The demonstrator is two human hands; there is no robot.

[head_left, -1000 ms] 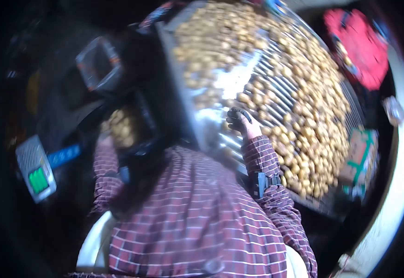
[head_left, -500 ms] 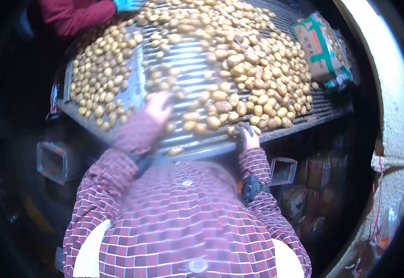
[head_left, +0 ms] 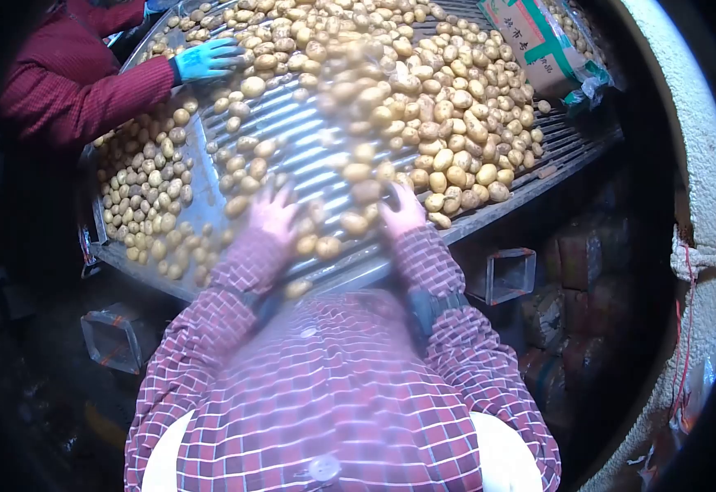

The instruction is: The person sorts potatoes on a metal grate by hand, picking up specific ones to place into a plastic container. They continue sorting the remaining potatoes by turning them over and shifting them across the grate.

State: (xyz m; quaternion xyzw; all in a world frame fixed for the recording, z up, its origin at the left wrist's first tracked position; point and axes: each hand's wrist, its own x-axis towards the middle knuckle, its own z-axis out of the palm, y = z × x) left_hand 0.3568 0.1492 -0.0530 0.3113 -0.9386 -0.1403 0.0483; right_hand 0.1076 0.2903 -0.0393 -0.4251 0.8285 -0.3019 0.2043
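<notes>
My left hand (head_left: 274,215) is over the slatted metal table (head_left: 305,135), fingers spread, with potatoes (head_left: 328,248) just to its right and others at its fingertips. Across from it, my right hand (head_left: 403,211) is at the near edge of the big potato pile (head_left: 487,174). Its fingers are apart and slightly curved, blurred by motion, beside a few loose potatoes. Several potatoes between my hands are smeared by movement. A single potato (head_left: 298,288) lies at the near rim, in front of my left wrist.
A co-worker's teal-gloved hand (head_left: 208,61) reaches over potatoes from the left. Smaller potatoes (head_left: 146,205) fill a side section behind a metal divider (head_left: 205,172). A cardboard box with green tape (head_left: 534,49) is at the far right. Clear-sided frames (head_left: 510,276) are below the table.
My right hand has moved left and inward from the table's front rim to the pile's edge. My left hand is slightly lower. The co-worker's gloved hand shows further into view, as the camera has shifted.
</notes>
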